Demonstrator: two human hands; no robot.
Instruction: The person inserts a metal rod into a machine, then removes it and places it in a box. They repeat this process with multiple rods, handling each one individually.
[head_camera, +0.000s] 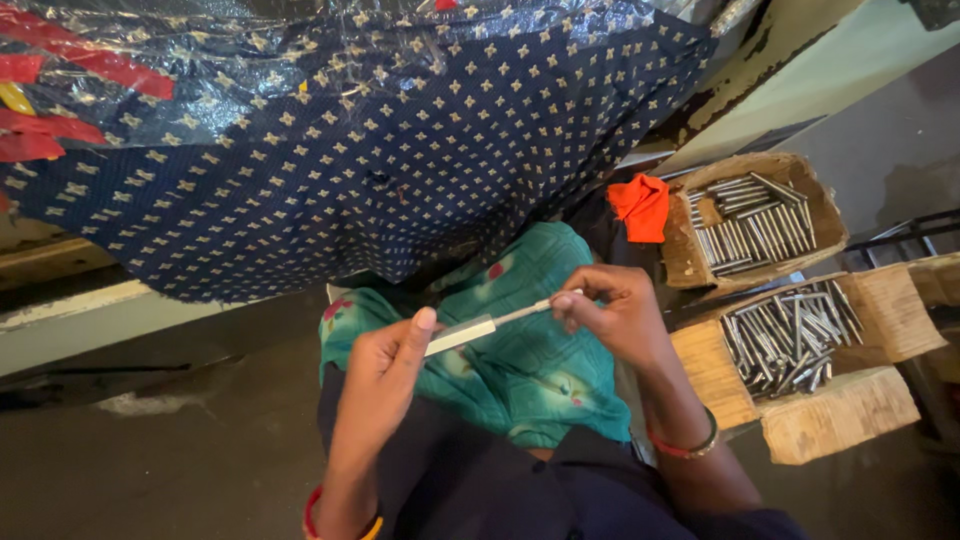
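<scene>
Between left hand (385, 355) and right hand (610, 310): rod (520, 315); axis left-right, slightly tilted.

Both forearms are bare. The right hand (615, 310) has a red-and-green bangle at its wrist, the left hand (385, 365) a red-and-yellow one. Dark clothing covers the lap.

- The floor (150, 460) is bare, dark grey concrete, stained and scuffed.
- A cardboard box (700, 255) sits on the floor at the right, filled with metal rods (755, 225) lying side by side.
- A second cardboard box (835, 410) sits just nearer, touching the first, holding a jumbled heap of rods (790, 340).
- An orange cloth (640, 205) lies against the farther box.
</scene>
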